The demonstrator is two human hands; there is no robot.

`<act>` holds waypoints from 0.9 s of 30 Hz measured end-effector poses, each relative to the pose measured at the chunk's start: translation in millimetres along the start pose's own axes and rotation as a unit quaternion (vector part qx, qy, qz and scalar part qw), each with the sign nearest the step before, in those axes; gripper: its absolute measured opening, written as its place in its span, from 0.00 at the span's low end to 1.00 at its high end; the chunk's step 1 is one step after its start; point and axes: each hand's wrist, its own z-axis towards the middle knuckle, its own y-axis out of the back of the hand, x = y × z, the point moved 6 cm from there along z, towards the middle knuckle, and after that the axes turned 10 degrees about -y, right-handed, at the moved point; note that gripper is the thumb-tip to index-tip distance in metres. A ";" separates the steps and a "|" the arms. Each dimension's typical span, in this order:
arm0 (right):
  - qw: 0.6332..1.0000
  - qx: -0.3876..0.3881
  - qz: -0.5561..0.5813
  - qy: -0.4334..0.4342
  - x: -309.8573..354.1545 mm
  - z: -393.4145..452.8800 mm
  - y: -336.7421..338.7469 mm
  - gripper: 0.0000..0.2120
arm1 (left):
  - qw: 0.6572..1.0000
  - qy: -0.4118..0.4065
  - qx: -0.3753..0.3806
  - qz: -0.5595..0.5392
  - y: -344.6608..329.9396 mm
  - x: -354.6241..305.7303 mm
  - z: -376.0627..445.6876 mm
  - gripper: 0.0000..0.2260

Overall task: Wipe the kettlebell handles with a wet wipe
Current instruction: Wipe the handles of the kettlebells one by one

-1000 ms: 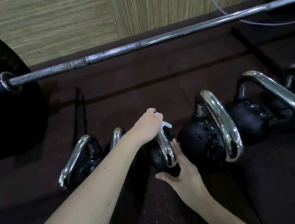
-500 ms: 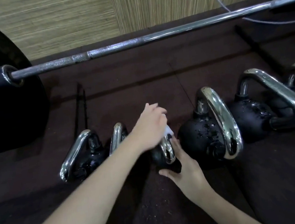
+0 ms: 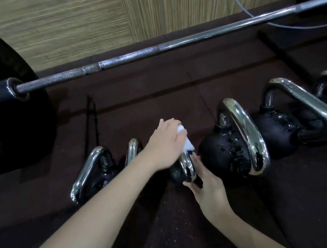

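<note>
Head view: the left hand closes on a wet wipe over the middle kettlebell handle, left of the large kettlebell; the right hand, mostly open, braces its near end. The wet bell could tip if pressed sideways.

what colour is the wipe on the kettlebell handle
White. The wet wipe shows under the left hand in the head view.

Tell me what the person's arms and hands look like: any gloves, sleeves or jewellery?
Both forearms are bare as far as the picture shows, with no sleeves in view. The left hand and right hand wear no gloves. No watch, bracelet or ring shows on the visible wrists and fingers, and no markings can be seen.
</note>
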 end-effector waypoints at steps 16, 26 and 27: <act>0.993 0.074 0.074 -0.051 7.4 -0.4 5.7 0.44 | 0.958 0.150 -0.127 -0.207 -23.2 -6.5 -22.8 0.29; 0.999 0.039 0.018 -0.033 1.5 1.7 7.4 0.37 | 0.991 0.070 -0.108 -0.039 -12.4 -13.4 -9.9 0.29; 0.996 0.043 0.061 -0.048 5.6 0.5 11.3 0.31 | 0.992 0.028 -0.125 -0.010 -21.6 -23.6 -31.7 0.31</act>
